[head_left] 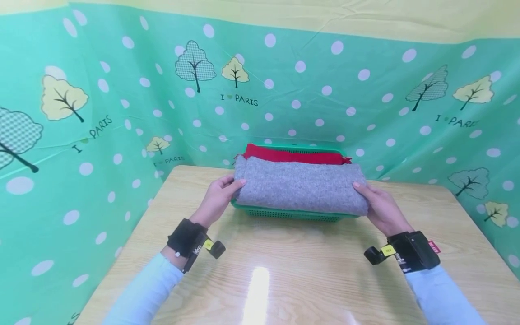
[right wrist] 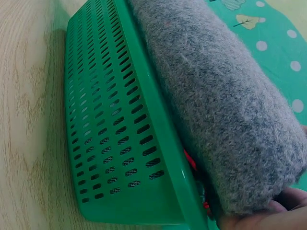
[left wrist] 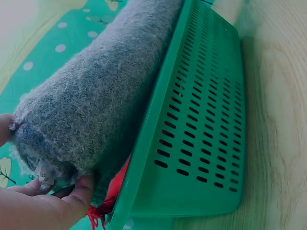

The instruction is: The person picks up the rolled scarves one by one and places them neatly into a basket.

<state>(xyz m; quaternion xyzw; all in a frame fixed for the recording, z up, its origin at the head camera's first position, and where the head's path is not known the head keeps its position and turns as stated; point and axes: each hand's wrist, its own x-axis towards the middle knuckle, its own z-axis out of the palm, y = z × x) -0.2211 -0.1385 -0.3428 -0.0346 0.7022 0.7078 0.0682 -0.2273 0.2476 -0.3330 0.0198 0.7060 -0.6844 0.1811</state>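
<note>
A thick grey folded woolly cloth (head_left: 300, 185) lies lengthwise over the top of a green plastic basket (head_left: 292, 214). My left hand (head_left: 219, 196) grips its left end, thumb on top and fingers underneath, as the left wrist view shows. At the other end my right hand (head_left: 382, 207) holds it the same way, with the thumb on the upper face. Behind the grey cloth, a red fringed cloth (head_left: 296, 155) lies in the basket. In the right wrist view the grey roll (right wrist: 225, 96) sits along the basket's rim (right wrist: 153, 105).
The basket stands on a light wooden table (head_left: 308, 266) near its back edge. A green dotted curtain (head_left: 284, 104) with printed trees hangs behind and to the left. Both wrists carry black straps with small cameras.
</note>
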